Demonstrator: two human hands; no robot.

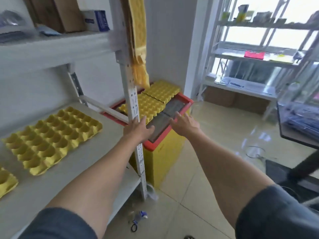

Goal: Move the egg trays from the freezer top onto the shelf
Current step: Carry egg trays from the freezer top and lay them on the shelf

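Egg trays (pixel 146 105) lie on the freezer top (pixel 174 107); another (pixel 51 138) rests on the shelf (pixel 96 161). My left hand (pixel 138 129) and right hand (pixel 183 125) hover spread, holding nothing.

Head camera looks forward and down, close over the freezer (pixel 172 107)

A brown cardboard box (pixel 69 14) is stood beside a blue-and-white carton (pixel 96 20); a plastic bottle (pixel 140 216) is left lying on the tiled floor (pixel 215 135).

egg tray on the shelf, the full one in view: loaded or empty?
Empty. Every cup of the yellow egg tray on the white shelf shows its bare yellow bottom; no eggs are visible in it.
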